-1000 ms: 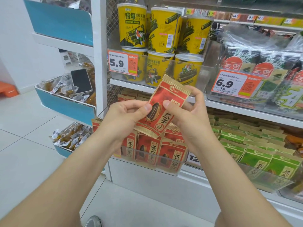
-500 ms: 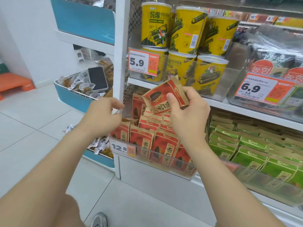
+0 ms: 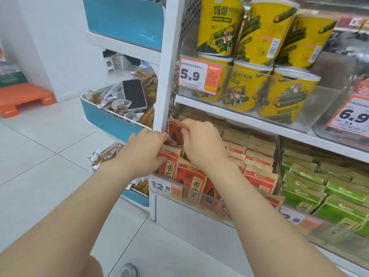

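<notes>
White tiled floor [image 3: 50, 146] runs along the left of the frame, with an orange step stool [image 3: 26, 96] against the wall. Moving right, a blue bin [image 3: 103, 118] of wrapped snacks has a phone [image 3: 134, 94] lying face up on the heap. Next comes the white shelf upright [image 3: 169, 66].

Just past it, the left hand [image 3: 146, 154] reaches in at the near end of the row of red packets [image 3: 259, 174]. Its thumb points at the lower edge of the single red packet [image 3: 175, 130], but I cannot tell whether its grip is closed on the packet or only steadying it. That packet stands upright at the far left of the row, hard against the upright, under the shelf of yellow tubs [image 3: 263, 33]. The right hand [image 3: 201, 144] has its grip clamped on the packet's top edge, fingertips pinching it.

Green packets [image 3: 319, 188] fill the lower right.

To my eye this is restocking, with the packet partly slotted into its row. The next move looks like pressing it down level with its neighbours, then letting go without knocking over the front packets.
</notes>
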Tool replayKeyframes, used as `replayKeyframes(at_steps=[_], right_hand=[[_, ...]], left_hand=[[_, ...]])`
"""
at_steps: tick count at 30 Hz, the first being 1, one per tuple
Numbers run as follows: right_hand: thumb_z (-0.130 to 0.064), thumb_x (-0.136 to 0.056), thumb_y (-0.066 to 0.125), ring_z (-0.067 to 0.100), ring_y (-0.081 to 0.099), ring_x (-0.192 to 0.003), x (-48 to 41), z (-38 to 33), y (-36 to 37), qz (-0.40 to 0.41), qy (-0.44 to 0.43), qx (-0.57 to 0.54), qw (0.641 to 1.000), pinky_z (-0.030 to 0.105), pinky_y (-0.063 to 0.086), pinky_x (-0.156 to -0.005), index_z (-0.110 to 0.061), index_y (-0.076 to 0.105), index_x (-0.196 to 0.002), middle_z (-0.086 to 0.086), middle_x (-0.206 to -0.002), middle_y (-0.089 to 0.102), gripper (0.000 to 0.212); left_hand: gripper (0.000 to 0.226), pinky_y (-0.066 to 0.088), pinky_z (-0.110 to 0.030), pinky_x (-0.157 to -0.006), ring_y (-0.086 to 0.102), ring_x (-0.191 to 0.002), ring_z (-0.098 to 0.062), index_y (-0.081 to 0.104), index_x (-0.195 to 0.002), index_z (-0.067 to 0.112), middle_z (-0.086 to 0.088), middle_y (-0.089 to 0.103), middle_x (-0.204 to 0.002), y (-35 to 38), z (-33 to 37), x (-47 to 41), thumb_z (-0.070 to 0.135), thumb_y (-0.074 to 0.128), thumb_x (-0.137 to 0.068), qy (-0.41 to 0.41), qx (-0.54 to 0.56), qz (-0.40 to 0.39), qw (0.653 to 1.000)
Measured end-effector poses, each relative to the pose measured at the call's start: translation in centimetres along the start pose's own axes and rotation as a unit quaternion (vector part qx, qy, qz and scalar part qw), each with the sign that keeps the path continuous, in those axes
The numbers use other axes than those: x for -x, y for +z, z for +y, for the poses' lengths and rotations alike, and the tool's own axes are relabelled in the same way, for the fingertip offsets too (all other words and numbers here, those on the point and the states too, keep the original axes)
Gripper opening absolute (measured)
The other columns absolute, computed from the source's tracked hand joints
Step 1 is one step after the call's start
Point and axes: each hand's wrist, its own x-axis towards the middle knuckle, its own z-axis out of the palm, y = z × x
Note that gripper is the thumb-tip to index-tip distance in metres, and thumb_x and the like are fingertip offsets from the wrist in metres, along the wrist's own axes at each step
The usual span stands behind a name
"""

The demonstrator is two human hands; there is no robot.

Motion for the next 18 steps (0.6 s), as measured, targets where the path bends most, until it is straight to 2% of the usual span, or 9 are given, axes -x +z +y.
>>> replayKeyframes(at_steps=[2, 6, 9, 12, 15, 18], right_hand=[[-0.025, -0.108, 0.044, 0.039, 0.053, -0.117, -0.5, -0.2, 0.2, -0.069, 0.011, 0.066, 0.995, 0.049, 0.037, -0.096, -0.027, 0.07, -0.121, 0.006, -0.11, 0.074, 0.029], [-0.026, -0.108, 0.037, 0.044, 0.035, -0.137, -1.8, -0.1, 0.6, -0.191, 0.063, 0.081, 0.976, 0.055, 0.027, -0.107, -0.026, 0.065, -0.136, 0.015, -0.128, 0.067, 0.04], [-0.031, -0.108, 0.03, 0.044, 0.025, -0.147, -2.5, 0.3, 1.0, -0.267, 0.071, 0.068, 0.959, 0.059, 0.02, -0.113, -0.029, 0.057, -0.149, 0.015, -0.148, 0.057, 0.049], [-0.048, -0.105, 0.028, 0.042, 0.018, -0.151, -2.7, 0.8, 1.3, -0.313, 0.085, 0.038, 0.945, 0.059, 0.015, -0.112, -0.035, 0.051, -0.156, 0.012, -0.162, 0.048, 0.057], [-0.056, -0.099, 0.046, 0.041, 0.022, -0.153, -3.0, 1.0, 0.8, -0.31, 0.093, -0.011, 0.946, 0.055, 0.02, -0.109, -0.041, 0.053, -0.153, 0.008, -0.162, 0.049, 0.056], [-0.058, -0.079, 0.064, 0.035, 0.037, -0.15, -3.4, 1.5, 0.2, -0.297, 0.102, -0.066, 0.947, 0.055, 0.027, -0.113, -0.045, 0.057, -0.148, -0.001, -0.155, 0.056, 0.071]], left_hand=[[0.043, 0.044, -0.051, -0.102, 0.052, -0.123, -0.024, 0.051, -0.132, 0.035, 0.009, 0.066, -0.13, 0.3, -0.2, -0.1, 0.036, 0.075, -0.096, 0.0, 0.014, 0.018, 1.0], [0.042, 0.045, -0.05, -0.098, 0.054, -0.113, -0.023, 0.043, -0.117, 0.035, 0.011, 0.065, -0.119, 0.4, -0.2, 0.1, 0.036, 0.076, -0.092, 0.009, 0.038, 0.037, 0.999], [0.036, 0.047, -0.05, -0.099, 0.053, -0.113, -0.02, 0.052, -0.115, 0.039, 0.014, 0.061, -0.119, 0.3, -0.3, 0.3, 0.039, 0.075, -0.087, 0.015, 0.038, 0.026, 0.999], [0.037, 0.047, -0.05, -0.104, 0.047, -0.123, -0.018, 0.066, -0.125, 0.04, 0.011, 0.051, -0.131, 0.0, -0.5, 0.5, 0.036, 0.071, -0.088, 0.026, 0.031, 0.004, 0.999], [0.039, 0.046, -0.047, -0.103, 0.044, -0.122, -0.015, 0.07, -0.128, 0.039, 0.012, 0.045, -0.129, -0.1, -0.7, 0.8, 0.032, 0.07, -0.09, 0.031, 0.021, -0.002, 0.999], [0.038, 0.049, -0.046, -0.102, 0.046, -0.119, -0.012, 0.071, -0.13, 0.038, 0.013, 0.047, -0.125, -0.2, -0.8, 0.9, 0.034, 0.069, -0.093, 0.029, 0.017, -0.002, 0.999]])
